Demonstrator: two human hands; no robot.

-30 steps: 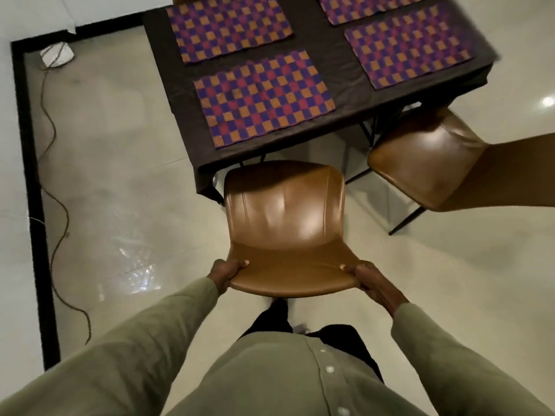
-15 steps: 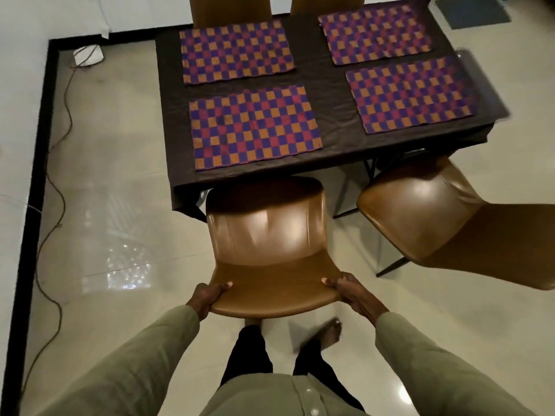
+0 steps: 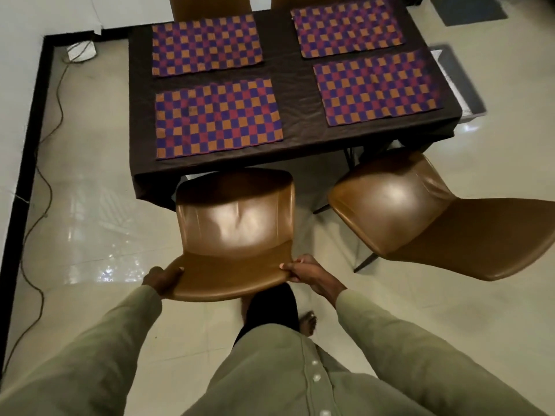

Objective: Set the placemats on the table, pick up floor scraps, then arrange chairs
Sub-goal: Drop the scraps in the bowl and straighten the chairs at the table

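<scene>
A brown leather chair (image 3: 234, 223) stands at the near left side of the dark-clothed table (image 3: 295, 85), its front edge touching the cloth. My left hand (image 3: 163, 279) grips the left end of its backrest top. At the right end, my right hand (image 3: 309, 271) holds the same backrest. Several purple-and-orange checkered placemats (image 3: 217, 118) lie flat on the table. A second brown chair (image 3: 420, 214) stands at the near right, turned at an angle, its seat partly under the table corner.
Two more chair backs (image 3: 210, 6) show at the table's far side. A cable (image 3: 36, 187) trails along the black skirting on the left to a white adapter (image 3: 81, 51). A grey mat (image 3: 468, 9) and a grey tray-like object (image 3: 459, 82) lie right of the table.
The chair in my hands has moved forward toward the table, and its seat front now reaches the cloth. My view has tilted up, showing more of the table's far side.
</scene>
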